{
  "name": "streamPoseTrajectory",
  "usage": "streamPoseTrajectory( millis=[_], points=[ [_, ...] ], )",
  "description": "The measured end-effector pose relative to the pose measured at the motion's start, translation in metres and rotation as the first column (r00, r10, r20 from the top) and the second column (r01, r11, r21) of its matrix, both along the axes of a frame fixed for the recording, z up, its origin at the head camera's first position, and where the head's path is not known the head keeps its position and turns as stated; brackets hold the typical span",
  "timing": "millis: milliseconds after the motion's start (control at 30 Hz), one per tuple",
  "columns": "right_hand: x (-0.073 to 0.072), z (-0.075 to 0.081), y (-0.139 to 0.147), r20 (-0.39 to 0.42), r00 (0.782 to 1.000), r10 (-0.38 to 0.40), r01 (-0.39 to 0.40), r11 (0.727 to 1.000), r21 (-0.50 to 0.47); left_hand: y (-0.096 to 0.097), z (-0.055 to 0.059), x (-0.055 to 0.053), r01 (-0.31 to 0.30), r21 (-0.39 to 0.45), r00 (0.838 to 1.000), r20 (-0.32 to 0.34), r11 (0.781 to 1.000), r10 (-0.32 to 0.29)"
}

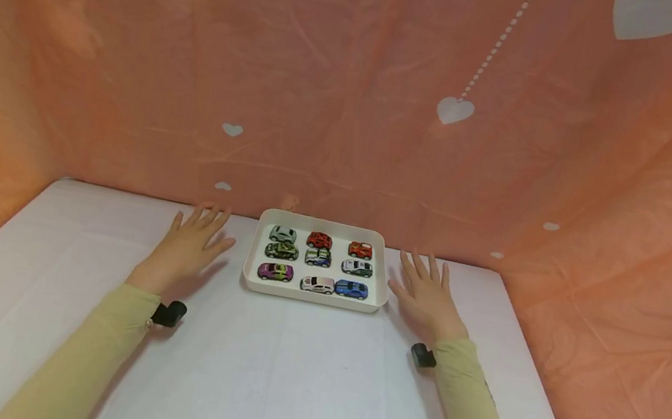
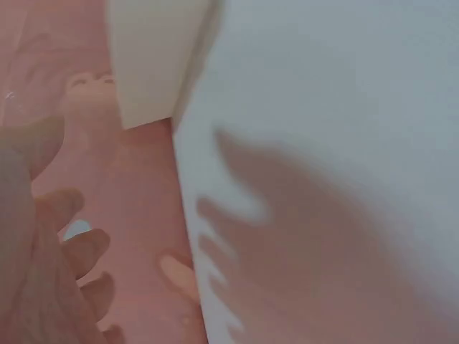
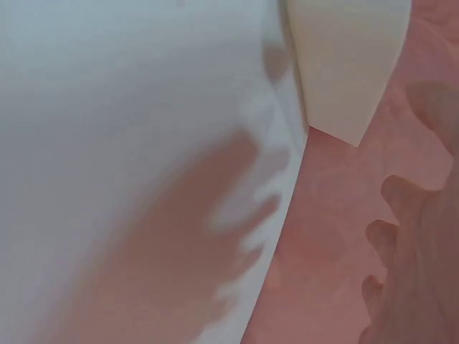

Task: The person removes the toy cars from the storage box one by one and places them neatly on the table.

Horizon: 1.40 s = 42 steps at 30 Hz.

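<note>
A shallow white tray [image 1: 311, 296] stands at the far edge of the table with several small toy cars in rows. Among them are a purple-and-green car [image 1: 275, 272], a white car [image 1: 317, 284], a blue car [image 1: 351, 289] and a red car [image 1: 320, 240]. My left hand [image 1: 186, 247] is to the left of the tray, fingers spread, holding nothing. On the tray's right side my right hand [image 1: 426, 295] has its fingers spread too, thumb near the tray's wall. Both wrist views show the hands over their shadows, with the tray's outer wall [image 2: 154, 64] close by.
A white cloth [image 1: 278, 393] covers the table. Behind it and on both sides hangs an orange curtain [image 1: 326, 111] with pale hearts, close against the table's far edge. Small black wrist cameras sit at each sleeve cuff.
</note>
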State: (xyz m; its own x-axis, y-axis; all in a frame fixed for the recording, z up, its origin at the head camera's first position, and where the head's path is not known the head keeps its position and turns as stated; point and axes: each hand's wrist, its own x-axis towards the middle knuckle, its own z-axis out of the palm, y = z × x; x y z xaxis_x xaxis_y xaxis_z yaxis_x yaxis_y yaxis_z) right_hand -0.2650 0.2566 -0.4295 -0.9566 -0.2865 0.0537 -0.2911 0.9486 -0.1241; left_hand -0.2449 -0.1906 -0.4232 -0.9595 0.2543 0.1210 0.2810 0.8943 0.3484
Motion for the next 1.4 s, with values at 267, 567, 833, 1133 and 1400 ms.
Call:
streamPoseTrajectory(
  millis=[267, 567, 833, 1133, 1400],
  points=[
    [-0.006, 0.012, 0.001, -0.011, 0.999, 0.03, -0.03, 1.0, -0.008, -0.004, 0.016, -0.003, 0.05, 0.255, 0.993, 0.093, 0.966, -0.076],
    [-0.013, 0.032, -0.002, -0.023, 0.998, 0.064, -0.067, 0.982, -0.176, -0.001, 0.03, -0.006, 0.026, 0.46, 0.992, 0.098, 0.888, -0.08],
    [-0.018, 0.05, -0.016, 0.018, 0.995, 0.097, -0.073, 0.845, -0.529, 0.005, 0.043, -0.009, -0.015, 0.662, 0.978, 0.165, 0.75, -0.126],
    [-0.019, 0.064, -0.034, 0.028, 0.989, 0.143, -0.073, 0.651, -0.756, 0.011, 0.053, -0.011, -0.144, 0.798, 0.914, 0.334, 0.585, -0.232],
    [-0.026, 0.068, -0.058, 0.118, 0.963, 0.243, -0.025, 0.515, -0.857, 0.019, 0.037, -0.017, -0.173, 0.761, 0.915, 0.36, 0.625, -0.185]
  ],
)
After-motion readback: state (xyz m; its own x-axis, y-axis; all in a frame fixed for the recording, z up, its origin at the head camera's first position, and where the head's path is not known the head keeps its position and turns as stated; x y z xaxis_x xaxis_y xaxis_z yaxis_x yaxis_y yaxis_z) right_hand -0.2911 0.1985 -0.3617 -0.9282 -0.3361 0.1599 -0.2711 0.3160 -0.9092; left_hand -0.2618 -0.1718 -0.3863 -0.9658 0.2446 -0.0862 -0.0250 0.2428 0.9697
